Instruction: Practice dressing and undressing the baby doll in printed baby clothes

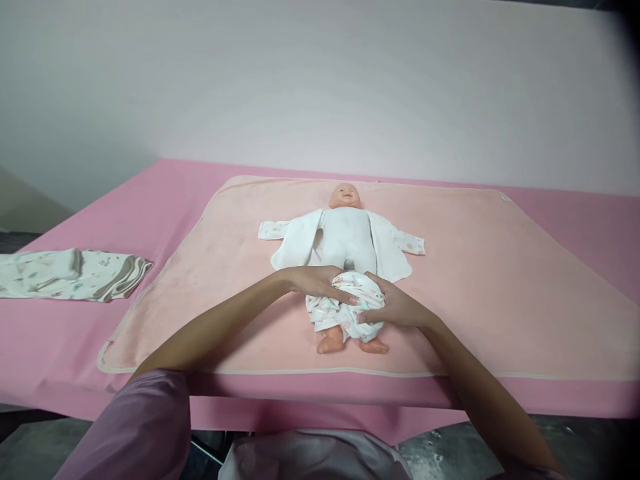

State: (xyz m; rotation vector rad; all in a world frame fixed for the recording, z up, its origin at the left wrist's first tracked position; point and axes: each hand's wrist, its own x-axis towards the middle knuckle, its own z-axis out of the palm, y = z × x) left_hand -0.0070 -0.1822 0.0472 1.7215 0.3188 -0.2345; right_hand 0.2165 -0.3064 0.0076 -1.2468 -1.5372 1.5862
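Note:
A baby doll lies on its back, head away from me, with a white jacket spread open under its torso and its arms in the sleeves. Bunched round its legs are white patterned baby pants, with both feet showing below. My left hand grips the gathered cloth from the left, thumb on top. From the right, my right hand holds the same cloth, its thumb across the front. The fingers behind the fabric are partly hidden.
Beneath the doll is a peach blanket with pale edging, on a pink-covered table. Folded patterned baby clothes lie at the left. A pale wall stands behind the table, whose front edge is close to me.

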